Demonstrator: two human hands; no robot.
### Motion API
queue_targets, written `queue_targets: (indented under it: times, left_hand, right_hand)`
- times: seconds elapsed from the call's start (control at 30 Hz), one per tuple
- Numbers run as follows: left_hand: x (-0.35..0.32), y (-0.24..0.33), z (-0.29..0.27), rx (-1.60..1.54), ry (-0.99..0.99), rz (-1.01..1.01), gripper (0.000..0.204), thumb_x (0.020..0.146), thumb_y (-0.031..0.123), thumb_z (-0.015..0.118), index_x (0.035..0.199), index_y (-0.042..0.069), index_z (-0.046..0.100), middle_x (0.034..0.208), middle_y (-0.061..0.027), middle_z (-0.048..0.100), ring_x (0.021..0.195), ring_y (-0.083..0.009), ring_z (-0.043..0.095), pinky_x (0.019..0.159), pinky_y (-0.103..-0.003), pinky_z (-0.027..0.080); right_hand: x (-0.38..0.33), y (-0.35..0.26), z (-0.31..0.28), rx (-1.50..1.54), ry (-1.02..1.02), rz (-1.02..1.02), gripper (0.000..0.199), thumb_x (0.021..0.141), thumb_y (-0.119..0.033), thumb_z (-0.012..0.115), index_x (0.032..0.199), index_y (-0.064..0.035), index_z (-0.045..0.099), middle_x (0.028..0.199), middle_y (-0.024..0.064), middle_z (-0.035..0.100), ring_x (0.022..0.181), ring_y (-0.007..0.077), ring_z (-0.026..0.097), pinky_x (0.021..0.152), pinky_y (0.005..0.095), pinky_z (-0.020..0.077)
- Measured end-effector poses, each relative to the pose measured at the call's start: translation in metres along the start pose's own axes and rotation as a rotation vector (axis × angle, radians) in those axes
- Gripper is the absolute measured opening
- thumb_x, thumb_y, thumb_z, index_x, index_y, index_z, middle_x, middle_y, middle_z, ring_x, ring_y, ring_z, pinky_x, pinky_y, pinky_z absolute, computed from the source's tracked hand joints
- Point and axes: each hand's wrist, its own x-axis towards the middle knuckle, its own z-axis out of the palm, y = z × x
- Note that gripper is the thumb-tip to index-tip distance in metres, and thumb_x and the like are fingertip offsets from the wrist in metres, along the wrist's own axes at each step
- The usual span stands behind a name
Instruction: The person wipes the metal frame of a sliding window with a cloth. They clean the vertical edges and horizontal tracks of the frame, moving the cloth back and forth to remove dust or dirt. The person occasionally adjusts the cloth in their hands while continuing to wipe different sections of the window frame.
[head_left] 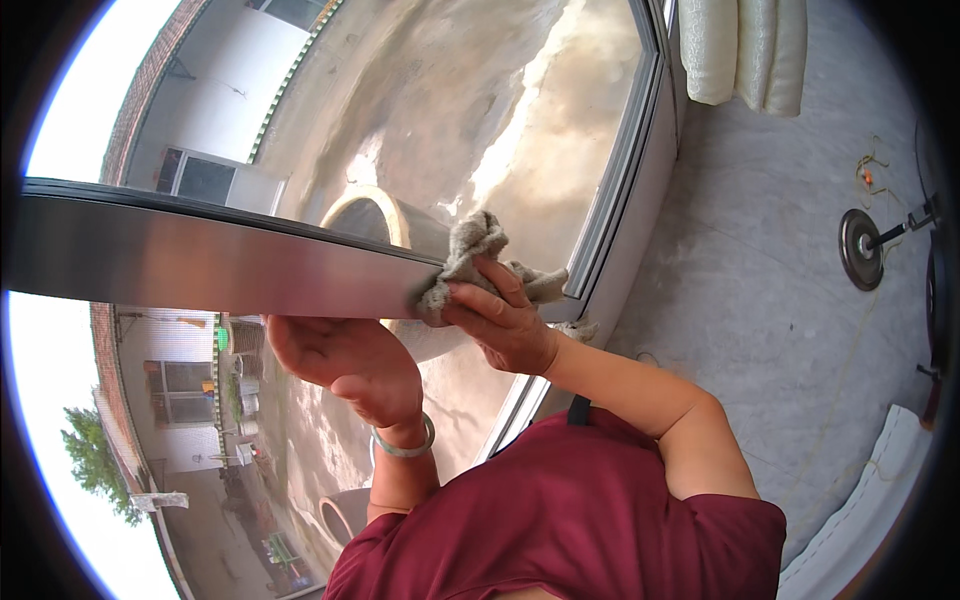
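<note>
While the left hand (350, 368) meets the lower edge of the metal bar (220, 262), its grip I cannot tell; rightward, a grey cloth (473, 246) touches the bar, clamped in the grip of the right hand (515, 330).

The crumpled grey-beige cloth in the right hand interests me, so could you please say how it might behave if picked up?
The crumpled grey-beige cloth would probably be floppy, as it bunches into irregular folds under the bare right hand. It seems unlikely to slip from the fingers, since its surface looks matte and textured.
</note>
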Motion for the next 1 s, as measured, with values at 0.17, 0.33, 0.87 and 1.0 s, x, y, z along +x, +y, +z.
queue_targets:
  times: [0.17, 0.33, 0.87, 1.0]
  left_hand:
    - [-0.005, -0.007, -0.011, 0.016, 0.014, 0.005, 0.075, 0.097, 0.052, 0.053, 0.150, 0.006, 0.026, 0.154, -0.0105, 0.033, 0.142, -0.0240, 0.032, 0.117, -0.043, 0.027]
    - [-0.009, -0.007, -0.007, -0.002, 0.041, -0.028, 0.076, 0.097, 0.052, 0.053, 0.150, 0.004, 0.024, 0.154, -0.0105, 0.032, 0.142, -0.0237, 0.033, 0.117, -0.043, 0.027]
    - [-0.011, -0.024, -0.023, -0.197, -0.085, 0.005, 0.063, 0.101, 0.050, 0.045, 0.149, 0.014, 0.026, 0.156, -0.0161, 0.022, 0.142, -0.0304, 0.028, 0.116, -0.047, 0.023]
    - [-0.007, -0.030, -0.020, -0.195, -0.053, 0.074, 0.058, 0.102, 0.047, 0.046, 0.148, 0.017, 0.029, 0.156, -0.0186, 0.023, 0.142, -0.0329, 0.027, 0.116, -0.050, 0.023]
  right_hand:
    - [-0.100, 0.025, -0.012, -0.031, -0.119, 0.199, 0.035, 0.083, 0.007, 0.064, 0.117, -0.0012, 0.066, 0.139, 0.0140, 0.048, 0.136, 0.0432, 0.038, 0.110, 0.0469, 0.0386]
    - [-0.073, 0.021, -0.014, 0.010, -0.118, 0.150, 0.034, 0.083, 0.005, 0.065, 0.116, -0.0050, 0.068, 0.140, 0.0107, 0.049, 0.136, 0.0424, 0.039, 0.109, 0.0484, 0.0381]
    - [0.125, -0.045, -0.017, -0.017, -0.131, -0.209, 0.041, 0.091, -0.020, 0.062, 0.131, -0.0110, 0.062, 0.147, 0.0087, 0.045, 0.138, 0.0404, 0.036, 0.112, 0.0489, 0.0330]
    - [0.091, -0.024, -0.025, -0.027, -0.207, -0.209, 0.041, 0.086, -0.017, 0.067, 0.127, -0.0133, 0.065, 0.146, 0.0049, 0.046, 0.136, 0.0371, 0.038, 0.112, 0.0475, 0.0355]
